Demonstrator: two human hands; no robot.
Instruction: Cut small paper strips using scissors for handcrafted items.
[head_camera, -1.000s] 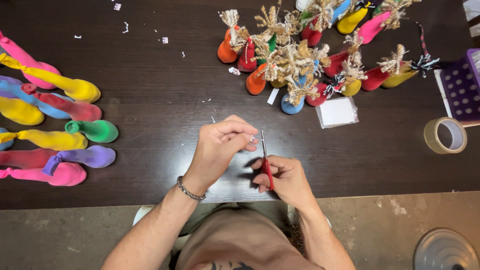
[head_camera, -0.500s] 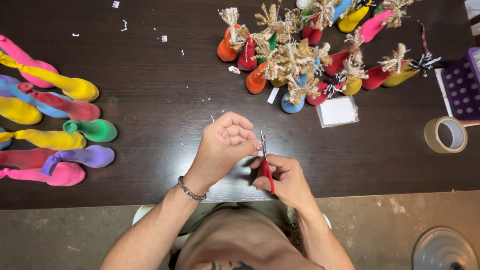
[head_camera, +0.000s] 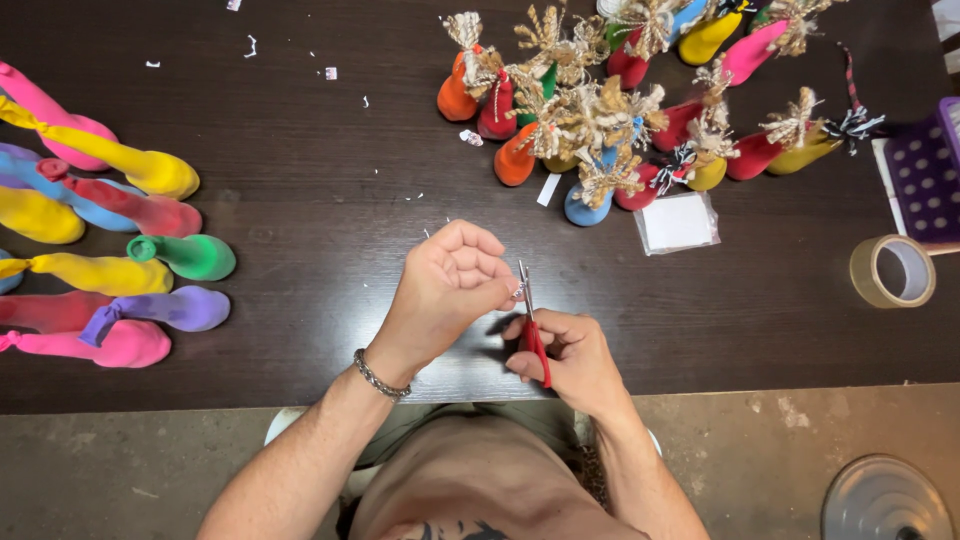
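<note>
My right hand (head_camera: 570, 360) grips small red-handled scissors (head_camera: 533, 335), blades pointing away from me. My left hand (head_camera: 450, 290) is curled into a loose fist just left of the blades, pinching a tiny light scrap (head_camera: 517, 291) against them; the scrap is mostly hidden by my fingers. Both hands hover over the near middle of the dark wooden table (head_camera: 330, 180). A metal chain bracelet (head_camera: 380, 375) circles my left wrist.
Filled balloons without tassels (head_camera: 110, 240) lie in a row at the left. A cluster of coloured balloons tied with yarn tufts (head_camera: 620, 110) fills the back right. A clear packet (head_camera: 678, 222), tape roll (head_camera: 892, 271) and purple dotted box (head_camera: 925, 180) sit right. A metal lid (head_camera: 885, 500) lies on the floor.
My hands stayed nearly in place; the left fist shifted slightly against the scissor blades. Nothing else on the table moved.
</note>
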